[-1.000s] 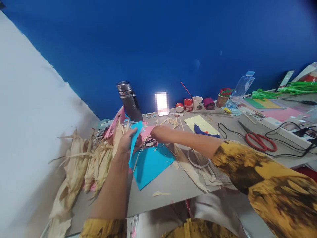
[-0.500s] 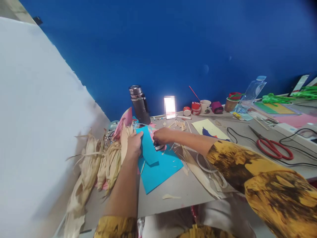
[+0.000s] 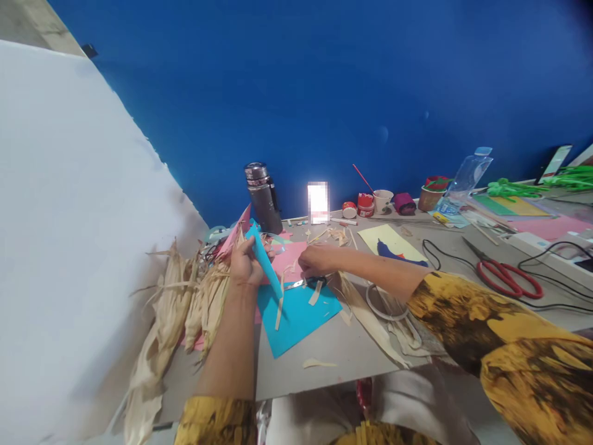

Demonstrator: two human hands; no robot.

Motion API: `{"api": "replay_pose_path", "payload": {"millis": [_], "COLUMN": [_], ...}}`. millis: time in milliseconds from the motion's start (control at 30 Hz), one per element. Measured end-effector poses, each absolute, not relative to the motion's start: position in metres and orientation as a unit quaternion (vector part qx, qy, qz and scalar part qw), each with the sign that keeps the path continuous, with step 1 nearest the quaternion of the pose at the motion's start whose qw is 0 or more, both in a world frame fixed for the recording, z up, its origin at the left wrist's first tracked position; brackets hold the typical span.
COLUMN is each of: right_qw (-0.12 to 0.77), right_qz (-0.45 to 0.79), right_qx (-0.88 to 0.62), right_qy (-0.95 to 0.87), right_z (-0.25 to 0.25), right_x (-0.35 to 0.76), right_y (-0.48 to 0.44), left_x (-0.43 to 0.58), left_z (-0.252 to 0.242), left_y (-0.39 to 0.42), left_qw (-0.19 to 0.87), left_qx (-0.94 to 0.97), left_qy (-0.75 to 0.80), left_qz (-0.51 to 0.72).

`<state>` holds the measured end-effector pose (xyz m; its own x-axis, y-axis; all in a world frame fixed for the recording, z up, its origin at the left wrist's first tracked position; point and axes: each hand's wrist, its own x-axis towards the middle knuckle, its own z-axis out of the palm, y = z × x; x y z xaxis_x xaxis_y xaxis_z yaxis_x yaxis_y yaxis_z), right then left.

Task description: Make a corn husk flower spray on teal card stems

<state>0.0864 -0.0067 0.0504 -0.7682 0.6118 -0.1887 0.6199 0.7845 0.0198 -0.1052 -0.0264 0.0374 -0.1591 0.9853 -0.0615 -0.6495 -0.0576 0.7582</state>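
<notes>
The left hand (image 3: 245, 262) is pinching a blue card (image 3: 266, 262) at its three o'clock; the right hand (image 3: 317, 259) is curling its fingers, any hold unclear, with scissors (image 3: 317, 282) lying at six o'clock. The card, broadside earlier, is now standing edge-on.

The left hand (image 3: 243, 266) is held out, curled. The right arm (image 3: 370, 271) is stretched across, and the right hand (image 3: 315, 259) is bent down.

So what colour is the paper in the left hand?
The paper is bright turquoise blue; it shows best in the head view.
</notes>
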Motion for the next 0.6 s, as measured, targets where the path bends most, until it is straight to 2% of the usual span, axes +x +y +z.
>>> {"api": "replay_pose_path", "payload": {"millis": [233,333,467,600], "right_qw": [0.129,0.148,0.113,0.064], "right_qz": [-0.038,-0.032,0.002,0.008], "right_qx": [0.327,0.315,0.301,0.360], "right_qy": [0.935,0.937,0.947,0.931], "right_z": [0.036,0.043,0.063,0.074], "right_x": [0.093,0.088,0.095,0.129], "right_y": [-0.003,-0.004,-0.017,-0.033], "left_x": [-0.101,-0.099,-0.102,-0.109], "left_z": [0.034,0.031,0.025,0.022], "left_y": [-0.024,-0.022,-0.020,-0.021], "left_qw": [0.574,0.501,0.379,0.322], "left_qx": [0.267,0.280,0.283,0.283], "left_qy": [0.389,0.410,0.428,0.477], "left_qz": [0.669,0.709,0.770,0.768]}}
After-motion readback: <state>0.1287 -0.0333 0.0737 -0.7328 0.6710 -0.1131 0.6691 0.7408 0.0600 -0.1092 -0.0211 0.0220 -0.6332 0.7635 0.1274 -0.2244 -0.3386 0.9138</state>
